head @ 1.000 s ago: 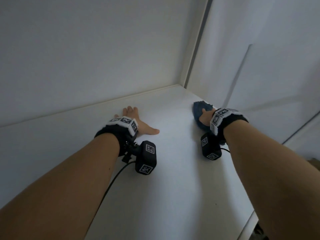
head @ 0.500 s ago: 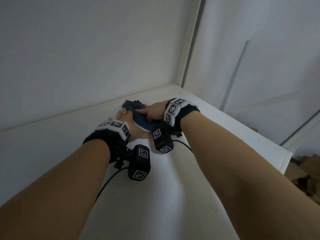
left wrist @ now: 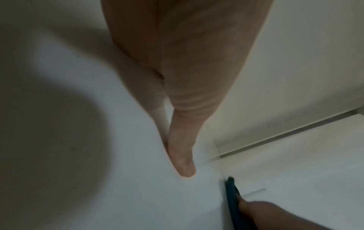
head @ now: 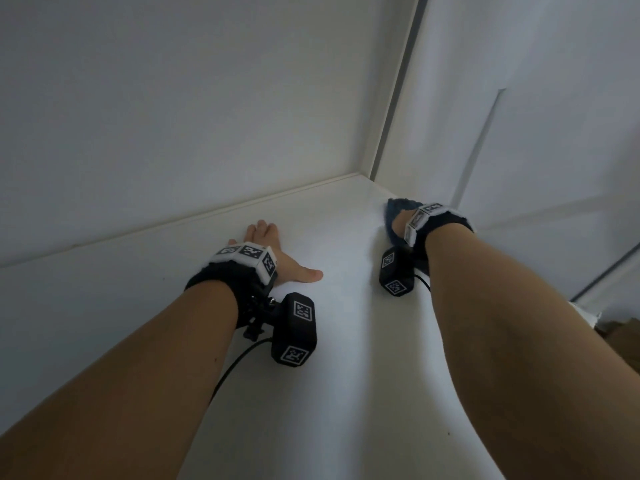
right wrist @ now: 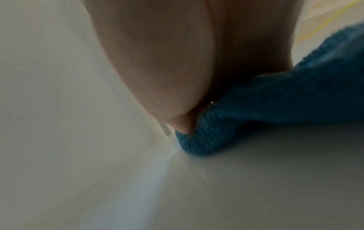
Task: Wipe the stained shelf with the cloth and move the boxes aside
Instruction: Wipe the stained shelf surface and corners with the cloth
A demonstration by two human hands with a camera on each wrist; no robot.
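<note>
A: Where's the cloth (head: 398, 216)?

B: It's the blue one, under the right hand (head: 403, 221), at the far right end of the shelf (head: 346, 341), close to the back corner & just beside the side wall (head: 519, 133).

A: Is the R hand holding it tight?

B: Palm sits on top & pushes it down on the shelf. In the right wrist view the thumb lies along the near edge of the cloth (right wrist: 265, 112), and the cloth bunches up there. The fingers are hidden under the hand, so can't tell if they curl round it or lie flat.

A: And the left hand (head: 273, 252)?

B: Flat on the shelf, palm down, holding nothing. Fingers straight, close together, pointing at the back wall (head: 173, 116). Thumb sticks out to the side, toward the cloth. In the left wrist view the thumb tip touches the white shelf.

A: Are the 2 hands close?

B: No, apart. Bare shelf between them. The cloth is off to the right of the L thumb, not touching it.

A: Any boxes?

B: A bit of brown stuff shows past the right arm, down low, too small to tell what.
</note>
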